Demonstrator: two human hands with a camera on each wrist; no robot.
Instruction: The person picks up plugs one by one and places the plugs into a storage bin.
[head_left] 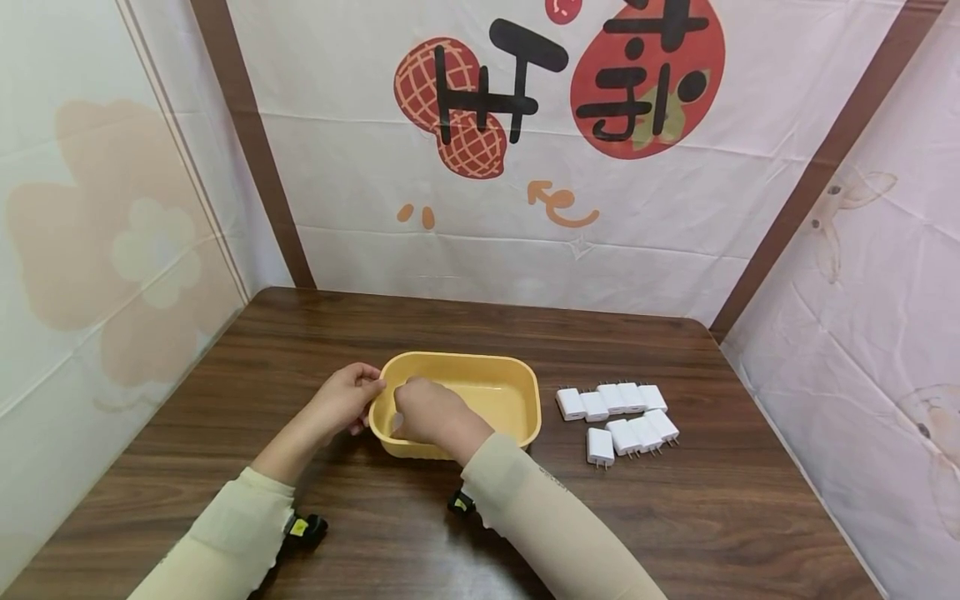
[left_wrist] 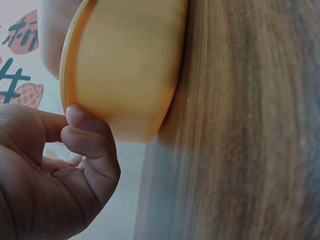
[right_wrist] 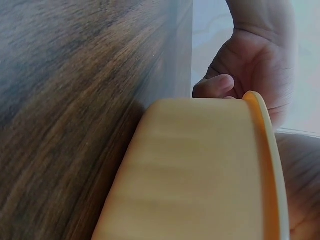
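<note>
A yellow plastic basin (head_left: 491, 363) stands on the wooden table in the head view. My left hand (head_left: 347, 398) pinches its rim at the left end, thumb and curled fingers on either side, as the left wrist view also shows beside the basin wall (left_wrist: 130, 65). My right hand (head_left: 433, 412) reaches down inside the basin at its left end, fingers curled. Below those fingers shows a small white thing (head_left: 397, 422), apparently a charger, mostly hidden. In the right wrist view the basin's side (right_wrist: 195, 165) covers much of the right hand's work.
Right of the basin, several white plug chargers (head_left: 611, 398) lie in two rough rows, metal prongs showing. The brown wooden table (head_left: 675, 525) ends at a printed cloth wall (head_left: 525, 267) at the back. Cloth walls also stand left and right. A black strap piece (head_left: 306, 527) hangs at the left wrist.
</note>
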